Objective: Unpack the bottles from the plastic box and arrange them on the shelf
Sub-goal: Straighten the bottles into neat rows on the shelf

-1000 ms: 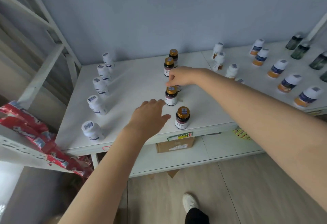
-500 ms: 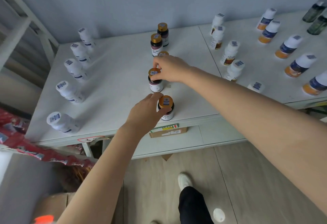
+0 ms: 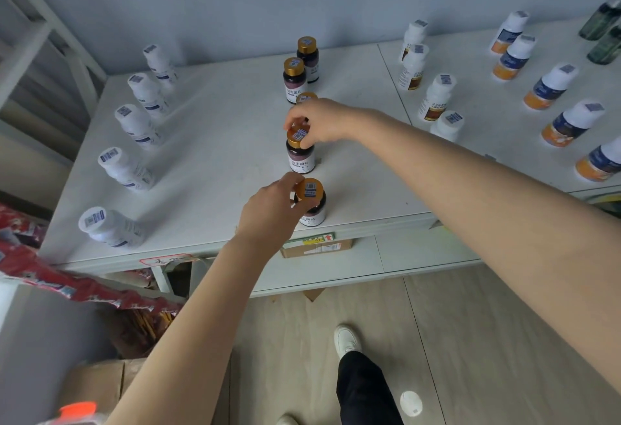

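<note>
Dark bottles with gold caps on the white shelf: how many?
5, in one column front to back: front bottle under the left hand; second under the right hand; third, only its cap showing; fourth; rearmost. None seems hidden.

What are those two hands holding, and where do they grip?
The left hand grips the nearest dark bottle by its gold cap; the right hand pinches the next bottle's cap.

Five gold-capped dark bottles (image 3: pixel 295 80), five white bottles (image 3: pixel 126 167) along the shelf's (image 3: pixel 215 142) left edge, two hands.
</note>
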